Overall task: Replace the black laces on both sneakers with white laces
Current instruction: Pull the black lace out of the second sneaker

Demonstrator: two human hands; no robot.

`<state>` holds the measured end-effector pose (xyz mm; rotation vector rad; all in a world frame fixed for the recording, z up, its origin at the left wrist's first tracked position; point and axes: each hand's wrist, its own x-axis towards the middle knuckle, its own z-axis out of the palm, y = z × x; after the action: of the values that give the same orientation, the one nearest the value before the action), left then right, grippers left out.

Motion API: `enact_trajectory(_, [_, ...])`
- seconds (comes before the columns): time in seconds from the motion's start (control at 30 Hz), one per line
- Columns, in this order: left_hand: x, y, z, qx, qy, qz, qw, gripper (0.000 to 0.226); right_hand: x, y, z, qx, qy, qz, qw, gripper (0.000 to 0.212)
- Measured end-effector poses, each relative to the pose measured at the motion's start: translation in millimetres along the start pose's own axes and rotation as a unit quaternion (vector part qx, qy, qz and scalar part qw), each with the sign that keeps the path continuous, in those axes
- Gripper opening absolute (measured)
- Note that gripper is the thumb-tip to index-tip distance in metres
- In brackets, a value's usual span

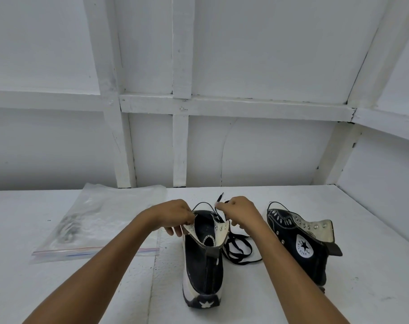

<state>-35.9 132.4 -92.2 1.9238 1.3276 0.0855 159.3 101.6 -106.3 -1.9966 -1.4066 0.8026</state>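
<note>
While a clear zip bag (98, 220) lies on the desk (374, 265) well left of the left hand (173, 215), that hand pinches the left eyelet flap of the near sneaker (203, 256). The right hand (239, 212) pinches the black lace (239, 235), whose slack lies just below it; the second sneaker (301, 239) stands to its right.

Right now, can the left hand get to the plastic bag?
Probably yes. The bag lies flat just left of the left hand, with nothing between them. The hand would first have to let go of the sneaker.
</note>
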Motion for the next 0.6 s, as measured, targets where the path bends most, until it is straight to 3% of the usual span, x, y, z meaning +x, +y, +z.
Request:
enact_trajectory(0.13, [8, 5, 0, 0.086, 0.046, 0.006, 0.995, 0.019, -6, -8, -2, 0.008, -0.093, -0.004, 0.996, 0.036])
enact_trajectory(0.3, [19, 14, 2, 0.175, 0.165, 0.118, 0.963, 0.013, -12, -8, -4, 0.076, -0.084, 0.040, 0.993, 0.029])
enact_trajectory(0.6, [41, 30, 15, 0.269, 0.101, 0.163, 0.944, 0.014, -18, -4, -8, 0.159, -0.091, 0.074, 0.980, 0.015])
